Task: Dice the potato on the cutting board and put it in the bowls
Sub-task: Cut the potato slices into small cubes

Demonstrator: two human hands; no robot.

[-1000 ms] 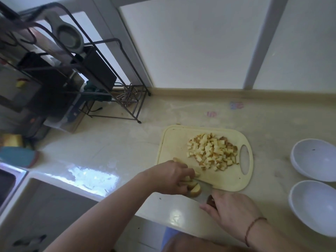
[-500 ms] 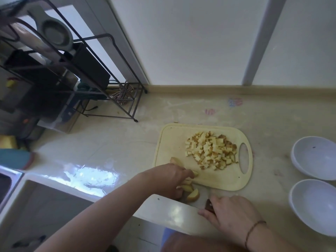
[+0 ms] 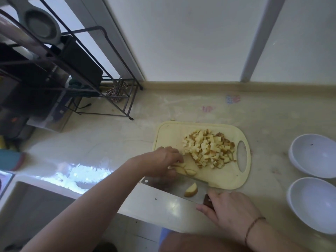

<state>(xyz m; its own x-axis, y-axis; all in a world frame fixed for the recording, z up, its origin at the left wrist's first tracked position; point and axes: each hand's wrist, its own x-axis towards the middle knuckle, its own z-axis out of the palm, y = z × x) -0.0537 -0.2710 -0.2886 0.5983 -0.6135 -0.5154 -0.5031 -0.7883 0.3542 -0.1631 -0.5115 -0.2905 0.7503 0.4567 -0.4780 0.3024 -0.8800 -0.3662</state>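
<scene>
A pale yellow cutting board (image 3: 171, 131) lies on the counter with a heap of diced potato (image 3: 209, 148) on its right half. My left hand (image 3: 163, 160) holds several potato slices (image 3: 185, 170) at the board's near left corner, fingers curled over them. My right hand (image 3: 231, 213) grips the dark handle of a cleaver (image 3: 174, 187), whose flat blade lies along the board's near edge. One potato wedge (image 3: 191, 190) rests on the blade. Two white bowls, one farther (image 3: 312, 155) and one nearer (image 3: 312, 204), sit to the right, both empty.
A black wire rack (image 3: 76, 70) with kitchen items stands at the back left. A sink basin (image 3: 36, 206) is at the near left. A wall and window frame (image 3: 254, 42) run behind the counter. The counter edge (image 3: 145, 217) runs just below the cleaver.
The cleaver blade has come into full view, lying flat at the board's near edge with one wedge on it. My left hand has shifted slightly up the board with the slices.
</scene>
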